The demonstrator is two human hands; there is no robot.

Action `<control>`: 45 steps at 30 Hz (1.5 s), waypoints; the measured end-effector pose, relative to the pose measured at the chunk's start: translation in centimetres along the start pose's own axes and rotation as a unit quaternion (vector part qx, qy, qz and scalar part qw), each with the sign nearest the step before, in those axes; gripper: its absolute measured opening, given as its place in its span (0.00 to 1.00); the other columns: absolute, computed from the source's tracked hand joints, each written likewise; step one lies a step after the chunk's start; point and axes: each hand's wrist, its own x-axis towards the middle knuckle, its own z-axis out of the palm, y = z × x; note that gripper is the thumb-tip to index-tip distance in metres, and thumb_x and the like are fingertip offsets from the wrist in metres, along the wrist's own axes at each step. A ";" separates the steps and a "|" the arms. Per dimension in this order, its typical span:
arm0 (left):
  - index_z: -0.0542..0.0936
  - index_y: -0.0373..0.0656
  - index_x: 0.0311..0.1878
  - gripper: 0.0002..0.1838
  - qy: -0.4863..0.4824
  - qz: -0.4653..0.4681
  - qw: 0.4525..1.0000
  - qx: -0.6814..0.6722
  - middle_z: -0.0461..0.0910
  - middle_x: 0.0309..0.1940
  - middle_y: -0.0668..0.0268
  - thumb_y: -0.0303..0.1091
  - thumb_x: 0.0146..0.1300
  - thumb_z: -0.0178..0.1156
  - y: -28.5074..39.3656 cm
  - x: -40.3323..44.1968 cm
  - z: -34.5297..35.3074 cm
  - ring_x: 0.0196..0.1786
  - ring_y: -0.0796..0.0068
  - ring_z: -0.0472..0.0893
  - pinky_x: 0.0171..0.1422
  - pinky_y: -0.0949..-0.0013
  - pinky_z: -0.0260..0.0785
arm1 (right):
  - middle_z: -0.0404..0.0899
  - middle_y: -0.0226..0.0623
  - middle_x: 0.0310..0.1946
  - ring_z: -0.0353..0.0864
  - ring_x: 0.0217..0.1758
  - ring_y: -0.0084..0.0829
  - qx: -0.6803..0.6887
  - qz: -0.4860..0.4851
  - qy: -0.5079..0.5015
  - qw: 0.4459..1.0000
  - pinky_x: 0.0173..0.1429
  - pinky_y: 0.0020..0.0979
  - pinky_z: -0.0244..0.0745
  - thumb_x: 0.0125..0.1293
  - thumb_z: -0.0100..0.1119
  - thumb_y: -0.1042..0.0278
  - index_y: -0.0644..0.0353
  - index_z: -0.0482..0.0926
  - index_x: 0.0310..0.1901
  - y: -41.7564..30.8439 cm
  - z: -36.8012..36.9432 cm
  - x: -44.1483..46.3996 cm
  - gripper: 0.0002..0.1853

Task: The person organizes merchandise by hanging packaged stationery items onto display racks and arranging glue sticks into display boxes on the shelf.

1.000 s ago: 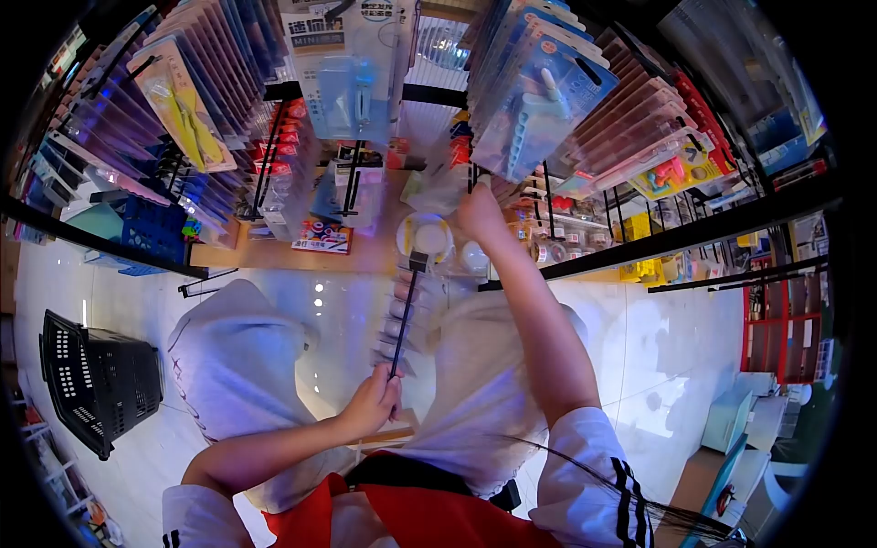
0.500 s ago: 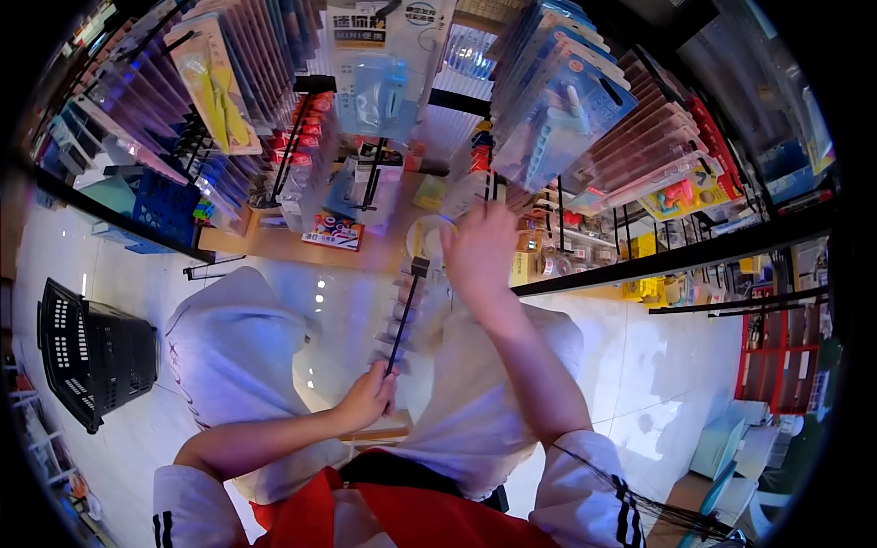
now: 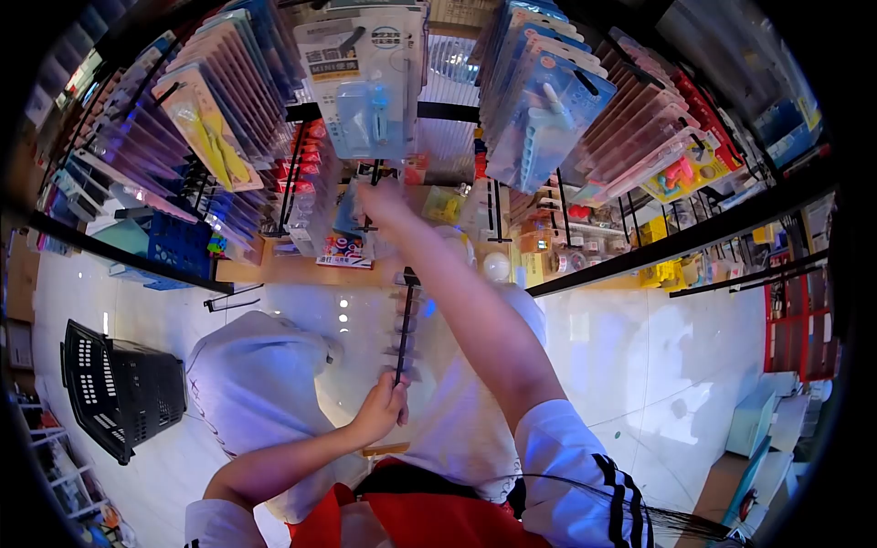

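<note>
My left hand [image 3: 382, 407] is closed round the lower end of a black display hook [image 3: 405, 324], with small clear packs hanging along it between my knees. My right hand [image 3: 382, 203] reaches up to a hook below the blue-and-white blister card [image 3: 361, 91]; its fingers are partly hidden, so what they hold, if anything, cannot be made out. A red patterned box [image 3: 346, 250] lies just below and left of it on the wooden shelf [image 3: 283, 267]. A round white item [image 3: 496, 266] sits right of my forearm.
Hanging blister packs [image 3: 548, 119] fill the rack above, with a yellow-tool card [image 3: 212, 137] at left. A black rail [image 3: 685, 239] crosses at right. On the floor at left stands a black basket [image 3: 137, 393]. Red shelving [image 3: 799, 320] is at far right.
My right hand has moved left, from the hook right of centre to the one under the blue-and-white card. My left hand keeps its hold on the hook. The view has shifted slightly.
</note>
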 end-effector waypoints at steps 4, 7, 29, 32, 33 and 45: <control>0.58 0.38 0.43 0.07 -0.003 0.013 1.000 -0.007 0.64 0.17 0.65 0.32 0.69 0.36 0.2 0.6 0.1 0.16 0.76 0.70 0.21 0.72 0.63 | 0.74 0.41 0.24 0.75 0.22 0.34 -0.074 -0.032 0.103 0.991 0.23 0.36 0.71 0.58 0.49 0.64 0.69 0.72 0.33 0.9 -0.2 0.8 0.13; 0.58 0.38 0.43 0.08 -0.001 0.014 1.000 -0.006 0.64 0.17 0.66 0.32 0.69 0.35 0.4 0.9 0.2 0.16 0.75 0.70 0.21 0.72 0.63 | 0.73 0.40 0.24 0.75 0.23 0.34 -0.086 -0.026 0.100 0.991 0.24 0.36 0.71 0.58 0.49 0.65 0.68 0.72 0.35 1.5 -1.7 1.3 0.13; 0.58 0.37 0.44 0.08 -0.024 -0.019 1.000 -0.002 0.66 0.15 0.65 0.33 0.69 0.35 0.3 0.9 1.3 0.15 0.74 0.69 0.20 0.72 0.64 | 0.70 0.46 0.37 0.73 0.38 0.43 -0.507 -0.373 0.354 0.692 0.43 0.37 0.70 0.58 0.52 0.65 0.68 0.70 0.40 -0.8 -15.5 -10.9 0.14; 0.58 0.37 0.44 0.08 -0.034 -0.016 0.999 0.012 0.65 0.15 0.65 0.33 0.69 0.36 0.2 1.1 1.4 0.15 0.74 0.69 0.20 0.72 0.63 | 0.70 0.44 0.38 0.74 0.37 0.41 -0.568 -0.253 0.432 0.653 0.39 0.36 0.72 0.57 0.52 0.69 0.68 0.71 0.40 -0.3 -19.5 -8.6 0.12; 0.58 0.38 0.44 0.08 -0.035 -0.017 0.999 0.016 0.65 0.15 0.65 0.33 0.69 0.36 0.2 1.2 1.5 0.15 0.74 0.69 0.20 0.72 0.63 | 0.71 0.44 0.38 0.75 0.37 0.41 -0.577 -0.195 0.424 0.670 0.39 0.36 0.73 0.57 0.51 0.71 0.67 0.71 0.40 -0.2 -20.7 -8.3 0.11; 0.58 0.38 0.44 0.08 -0.051 -0.031 0.997 0.042 0.64 0.15 0.65 0.33 0.69 0.35 -0.4 1.9 2.4 0.15 0.76 0.69 0.21 0.72 0.64 | 0.76 0.56 0.32 0.76 0.40 0.54 -0.310 -0.156 0.307 0.886 0.47 0.45 0.70 0.54 0.50 0.69 0.64 0.78 0.34 1.3 -26.5 -4.5 0.10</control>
